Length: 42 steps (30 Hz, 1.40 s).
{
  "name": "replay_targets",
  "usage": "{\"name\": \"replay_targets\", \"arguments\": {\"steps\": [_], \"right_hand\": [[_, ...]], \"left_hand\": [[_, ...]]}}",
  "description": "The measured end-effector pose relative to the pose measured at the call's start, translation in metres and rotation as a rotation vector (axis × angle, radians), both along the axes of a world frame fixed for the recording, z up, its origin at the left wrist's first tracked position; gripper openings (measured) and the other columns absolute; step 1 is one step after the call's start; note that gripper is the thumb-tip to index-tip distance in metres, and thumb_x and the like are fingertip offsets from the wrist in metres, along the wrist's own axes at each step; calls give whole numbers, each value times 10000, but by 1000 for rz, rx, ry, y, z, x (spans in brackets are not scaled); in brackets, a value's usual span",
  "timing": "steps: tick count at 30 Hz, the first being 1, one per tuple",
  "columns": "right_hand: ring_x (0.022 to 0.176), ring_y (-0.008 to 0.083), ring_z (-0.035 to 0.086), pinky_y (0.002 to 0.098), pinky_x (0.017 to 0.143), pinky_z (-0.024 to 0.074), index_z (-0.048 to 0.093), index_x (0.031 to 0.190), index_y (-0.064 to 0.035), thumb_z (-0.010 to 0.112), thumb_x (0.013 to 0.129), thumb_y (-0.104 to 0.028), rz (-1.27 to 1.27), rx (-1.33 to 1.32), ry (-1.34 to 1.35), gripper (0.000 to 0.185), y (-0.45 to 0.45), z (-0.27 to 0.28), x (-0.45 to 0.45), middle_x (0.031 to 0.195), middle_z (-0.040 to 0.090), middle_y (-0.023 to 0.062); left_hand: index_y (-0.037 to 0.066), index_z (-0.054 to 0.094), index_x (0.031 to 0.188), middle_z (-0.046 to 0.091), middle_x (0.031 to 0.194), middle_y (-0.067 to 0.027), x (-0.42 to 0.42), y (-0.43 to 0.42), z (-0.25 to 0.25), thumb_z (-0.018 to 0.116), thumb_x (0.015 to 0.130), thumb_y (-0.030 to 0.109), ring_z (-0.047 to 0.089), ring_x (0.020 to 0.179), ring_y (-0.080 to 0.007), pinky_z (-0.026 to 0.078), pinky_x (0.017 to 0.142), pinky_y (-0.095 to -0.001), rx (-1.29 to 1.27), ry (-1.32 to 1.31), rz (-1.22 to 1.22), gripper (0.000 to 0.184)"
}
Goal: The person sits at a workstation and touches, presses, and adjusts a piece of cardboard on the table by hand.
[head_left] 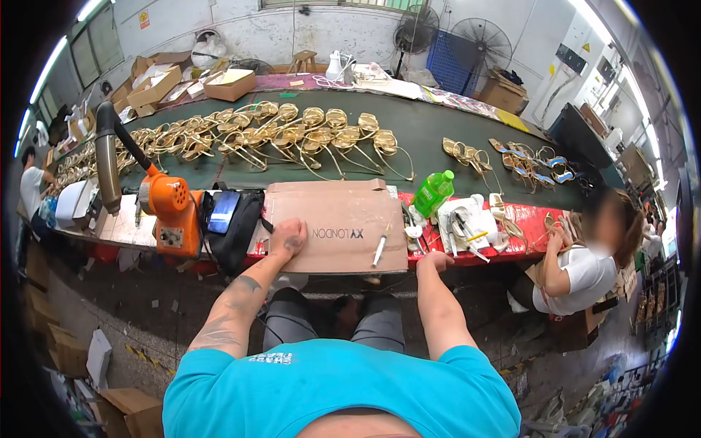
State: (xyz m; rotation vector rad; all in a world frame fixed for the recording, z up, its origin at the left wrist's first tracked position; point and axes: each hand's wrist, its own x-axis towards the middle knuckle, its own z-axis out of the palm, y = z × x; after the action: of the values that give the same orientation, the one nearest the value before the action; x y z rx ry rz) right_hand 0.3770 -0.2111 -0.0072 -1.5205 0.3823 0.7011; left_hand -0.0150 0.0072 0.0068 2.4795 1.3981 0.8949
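My left hand (290, 237) is curled closed on the left side of a brown cardboard sheet (321, 206) printed "XY LONDON". Whatever its fingers may hold is hidden; a black bag (237, 232) with a phone (223, 212) on top lies beside it. Just past the sheet's lower right corner, my right hand (436, 260) is closed at the table's front edge, its fingers partly hidden. A white syringe-like tube (380, 245) rests on the sheet between my hands. Near my right hand are a green bottle (434, 193) and a white tray (467, 223) with small tools.
Many gold strappy sandals (314, 135) line the green conveyor belt (416, 131) beyond the table. An orange machine (171, 212) with a metal nozzle (107, 171) stands at left. To the right, a co-worker (577, 277) in a white shirt handles a sandal at the red tabletop (529, 219).
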Motion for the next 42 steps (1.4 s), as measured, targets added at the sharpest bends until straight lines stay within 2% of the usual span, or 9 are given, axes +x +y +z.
{"name": "replay_targets", "arguments": {"steps": [10,15,16,18,23,27,33,42], "right_hand": [[1046,517,668,570,921,539,489,1253,-4,197,1098,-320,-19,-12,-14,458,-2,-2,-4,1154,654,335],[1043,519,668,571,921,538,491,1250,-4,200,1098,-322,-132,-14,-28,457,-7,-4,6,1152,654,334],[1019,525,667,594,907,535,493,1257,-9,234,1097,-310,-430,-447,-244,428,42,-33,3,1136,656,321],[1033,520,661,595,885,536,492,1273,-18,236,1098,-299,-229,-248,-201,419,19,-63,21,1135,655,320],[1019,527,664,587,898,526,533,1234,9,235,1086,-385,-523,-251,-140,516,33,-55,24,1120,670,327],[1006,533,666,578,911,517,574,1195,36,233,1075,-470,-694,-261,-97,621,43,-44,17,1105,684,334],[986,543,671,565,930,502,635,1137,76,231,1057,-598,-692,-284,-9,790,48,-32,1,1082,706,345],[1002,535,670,565,941,497,636,1135,90,239,1046,-625,-716,-283,-18,823,53,-39,4,1081,711,332]], "left_hand": [[23,627,746,688,774,-215,0,-6,10,547,967,292,639,706,-435,522,677,-495,-43,24,7,358],[8,615,760,685,810,-230,0,-5,11,552,964,308,627,746,-451,506,697,-512,-103,23,10,368],[3,623,779,681,807,-235,0,-2,9,545,970,326,621,744,-455,503,699,-518,-92,37,-8,384],[16,649,765,691,780,-223,0,-6,14,532,952,303,634,707,-451,516,677,-524,-132,31,1,362],[-10,636,765,655,738,-242,-8,27,-32,508,979,311,579,652,-442,473,652,-530,-132,123,-27,407],[-12,552,754,598,723,-218,-5,17,-14,503,1022,327,556,657,-412,474,667,-500,-140,85,-59,435],[3,504,751,566,699,-199,-6,8,2,482,1045,328,542,643,-391,469,657,-479,-140,110,-102,439],[5,503,739,558,688,-191,-8,14,-5,486,1047,325,544,635,-374,471,656,-468,-91,112,-92,444]]}}
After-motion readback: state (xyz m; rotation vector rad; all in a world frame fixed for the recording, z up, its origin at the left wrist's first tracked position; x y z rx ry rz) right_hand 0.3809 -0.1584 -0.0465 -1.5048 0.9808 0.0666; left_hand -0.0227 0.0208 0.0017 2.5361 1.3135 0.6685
